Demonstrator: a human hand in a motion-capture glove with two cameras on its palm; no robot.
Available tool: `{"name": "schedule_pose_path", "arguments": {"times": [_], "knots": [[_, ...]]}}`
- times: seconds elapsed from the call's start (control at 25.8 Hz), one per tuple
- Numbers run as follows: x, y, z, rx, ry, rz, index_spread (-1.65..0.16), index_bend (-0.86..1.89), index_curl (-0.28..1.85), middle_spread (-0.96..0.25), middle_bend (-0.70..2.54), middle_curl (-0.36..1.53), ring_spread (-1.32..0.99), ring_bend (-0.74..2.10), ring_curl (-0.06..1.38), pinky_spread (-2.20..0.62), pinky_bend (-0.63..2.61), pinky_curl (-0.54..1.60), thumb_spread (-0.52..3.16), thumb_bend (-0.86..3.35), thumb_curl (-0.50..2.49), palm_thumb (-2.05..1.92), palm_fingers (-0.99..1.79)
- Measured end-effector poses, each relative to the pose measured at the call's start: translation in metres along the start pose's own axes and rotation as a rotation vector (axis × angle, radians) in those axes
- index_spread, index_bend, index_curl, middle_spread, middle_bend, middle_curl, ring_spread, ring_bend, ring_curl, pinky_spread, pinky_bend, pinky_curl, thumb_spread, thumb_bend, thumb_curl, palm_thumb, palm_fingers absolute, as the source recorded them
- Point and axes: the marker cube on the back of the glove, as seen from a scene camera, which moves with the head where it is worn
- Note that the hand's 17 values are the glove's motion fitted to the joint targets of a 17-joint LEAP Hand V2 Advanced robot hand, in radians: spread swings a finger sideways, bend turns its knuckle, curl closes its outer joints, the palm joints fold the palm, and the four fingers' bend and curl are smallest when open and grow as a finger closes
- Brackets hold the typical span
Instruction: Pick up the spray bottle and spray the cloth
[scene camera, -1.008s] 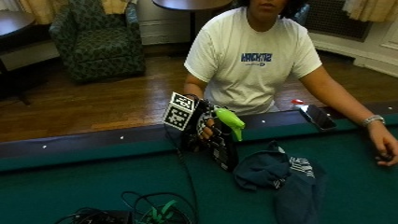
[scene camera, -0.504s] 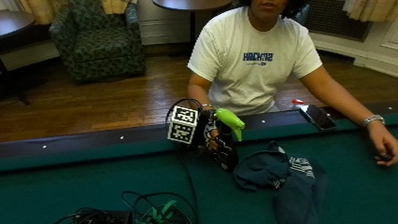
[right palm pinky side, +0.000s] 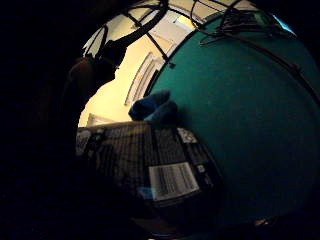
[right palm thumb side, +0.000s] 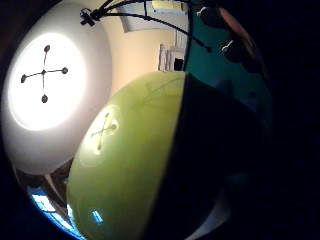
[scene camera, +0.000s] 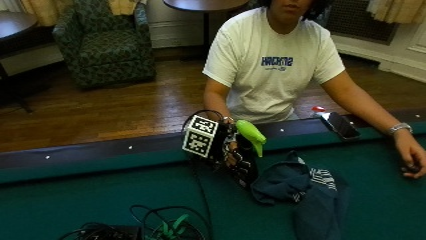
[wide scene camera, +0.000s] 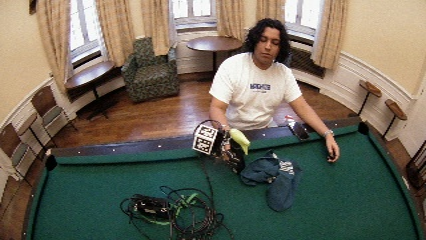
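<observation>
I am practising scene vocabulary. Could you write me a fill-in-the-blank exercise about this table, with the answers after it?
1. The gloved right hand holds a spray bottle whose head is ____ in colour.
2. The dark blue cloth lies on the ____ felt of the table.
3. A phone lies on the table's ____.

Answers: green; green; rail

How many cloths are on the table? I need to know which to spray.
1: the cloth, a dark blue heap on the felt beside the right hand. Another could hide under it.
</observation>
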Motion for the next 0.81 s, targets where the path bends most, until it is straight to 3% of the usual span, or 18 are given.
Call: {"name": "schedule_pose_path", "arguments": {"times": [0.35, 0.58, 0.81], "knots": [[-0.002, -0.019, 0.013, 0.003, 0.018, 0.004, -0.37, 0.1, 0.15, -0.19, 0.31, 0.4, -0.17, 0.54, 0.38, 0.07, 0.29, 0.37, 0.92, -0.02, 0.44, 0.91, 0.75], [-0.005, -0.025, 0.018, 0.0, 0.019, 0.0, -0.34, 0.26, 0.23, -0.23, 0.39, 0.43, -0.2, 0.51, 0.35, 0.04, 0.11, 0.29, 0.89, -0.03, 0.45, 0.91, 1.05], [-0.012, -0.026, 0.024, -0.055, -0.005, -0.014, -0.31, 0.3, 0.31, -0.24, 0.41, 0.45, -0.22, 0.51, 0.38, -0.02, 0.15, 0.29, 0.85, -0.03, 0.46, 0.9, 1.17]]}}
